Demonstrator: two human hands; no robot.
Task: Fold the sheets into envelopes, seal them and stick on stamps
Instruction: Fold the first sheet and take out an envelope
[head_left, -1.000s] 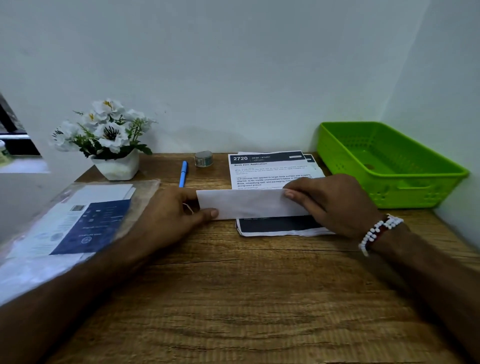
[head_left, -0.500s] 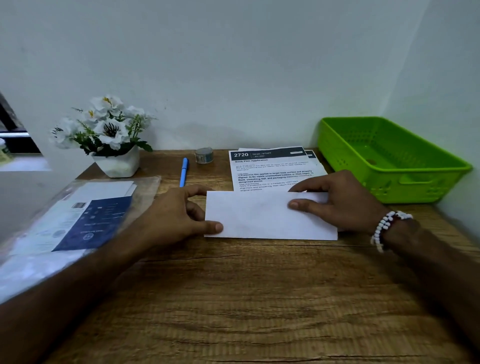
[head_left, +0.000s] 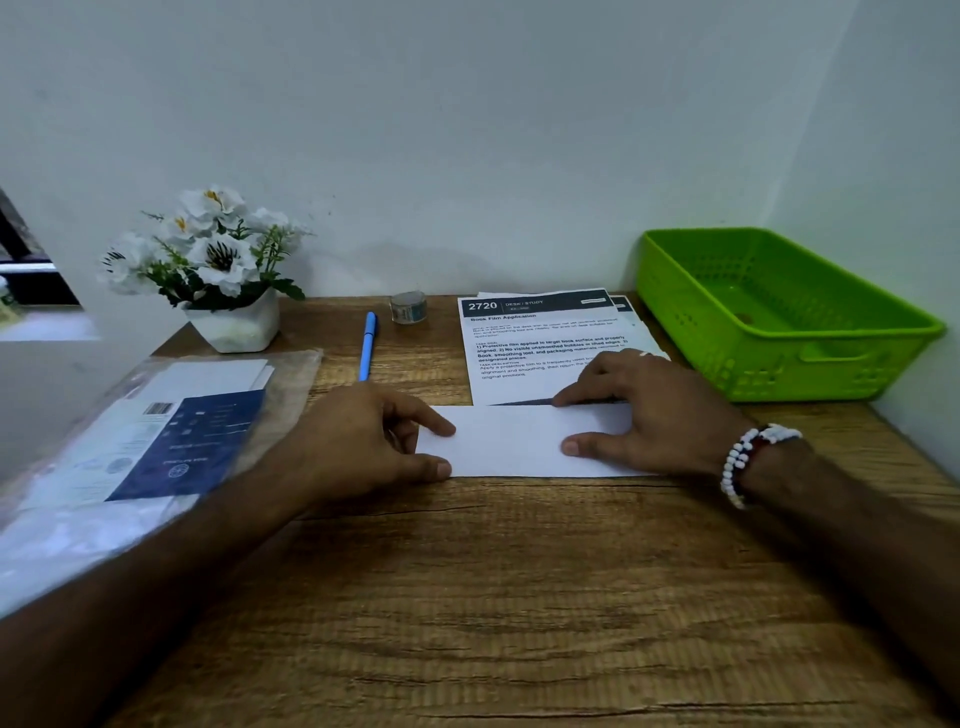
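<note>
Table (head_left: 519, 597): wood-grain top, filling the lower half of the frame, butted against the walls.
Wall (head_left: 467, 130): plain, pale, across the upper half; a corner shows at upper right.
Flower pot (head_left: 236, 325): white, at the left rear of the table, upright, against the wall.
Flowers (head_left: 208, 244): white blooms with green leaves, standing in the pot.
Pen (head_left: 368, 345): blue, lying flat right of the pot, pointing front to back.
Basket (head_left: 810, 374): bright green perforated plastic, right rear corner.
Plastic packet (head_left: 156, 441): clear, left edge, holding white and dark-blue printed matter.

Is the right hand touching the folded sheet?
Touching. The head view shows the right hand resting with thumb and forefinger flat on the folded sheet.
</note>
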